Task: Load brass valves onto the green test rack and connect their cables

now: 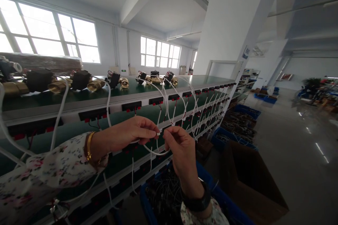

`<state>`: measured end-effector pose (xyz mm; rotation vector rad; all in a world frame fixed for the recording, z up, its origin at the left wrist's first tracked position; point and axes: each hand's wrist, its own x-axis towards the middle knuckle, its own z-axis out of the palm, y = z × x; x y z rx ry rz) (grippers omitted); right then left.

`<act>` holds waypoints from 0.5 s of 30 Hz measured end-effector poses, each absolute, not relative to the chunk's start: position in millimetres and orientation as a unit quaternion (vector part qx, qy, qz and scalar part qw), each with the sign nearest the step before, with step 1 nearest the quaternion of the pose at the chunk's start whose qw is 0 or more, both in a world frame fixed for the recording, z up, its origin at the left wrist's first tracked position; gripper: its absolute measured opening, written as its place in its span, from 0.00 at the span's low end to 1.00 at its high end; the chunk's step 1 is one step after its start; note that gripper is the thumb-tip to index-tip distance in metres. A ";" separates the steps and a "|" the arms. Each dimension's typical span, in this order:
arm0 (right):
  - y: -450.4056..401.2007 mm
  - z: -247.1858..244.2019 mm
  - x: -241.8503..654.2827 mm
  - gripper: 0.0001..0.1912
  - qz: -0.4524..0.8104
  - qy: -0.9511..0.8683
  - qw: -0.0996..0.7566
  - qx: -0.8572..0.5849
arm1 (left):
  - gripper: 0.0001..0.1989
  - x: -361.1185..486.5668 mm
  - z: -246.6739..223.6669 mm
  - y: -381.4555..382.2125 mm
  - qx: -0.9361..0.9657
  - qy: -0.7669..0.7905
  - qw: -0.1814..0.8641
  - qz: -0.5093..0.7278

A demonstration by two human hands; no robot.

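My left hand [139, 130] is closed in a pinch, with a small white connector [158, 134] showing at its fingertips. Just to the right, my right hand [181, 144] is also pinched, its fingertips a small gap from the connector. A white cable [155, 153] curves below, between the left hand and the right palm; what lies inside the right fingertips is too small to make out. Behind the hands, black terminal blocks with red parts [132, 106] line the rack's edge. Brass valves with black actuators [96, 84] stand on the green top shelf [132, 93], trailing white cables.
Below the rack sits a blue crate [144, 197] full of dark cables. An open cardboard box [253, 182] stands at the right, near more blue crates [219, 137]. A white pillar [232, 17] rises at the rack's far end.
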<state>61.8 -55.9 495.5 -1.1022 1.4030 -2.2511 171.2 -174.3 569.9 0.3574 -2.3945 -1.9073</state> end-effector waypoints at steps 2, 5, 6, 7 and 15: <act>-56.2 495.1 61.8 0.04 -0.774 0.482 0.142 -0.384 | 0.11 172.0 569.6 -175.1 0.112 -0.785 0.035 -0.608; -55.9 496.7 63.6 0.04 -0.769 0.475 0.161 -0.396 | 0.11 171.9 566.5 -177.9 0.121 -0.795 0.039 -0.593; -55.7 497.8 64.8 0.04 -0.766 0.477 0.158 -0.401 | 0.11 171.8 565.1 -178.8 0.124 -0.799 0.042 -0.588; -55.3 499.1 66.1 0.03 -0.761 0.482 0.151 -0.408 | 0.11 171.7 563.8 -179.6 0.124 -0.804 0.049 -0.580; -48.7 508.2 75.0 0.03 -0.711 0.538 0.087 -0.445 | 0.10 171.9 562.7 -174.1 0.117 -0.881 0.116 -0.444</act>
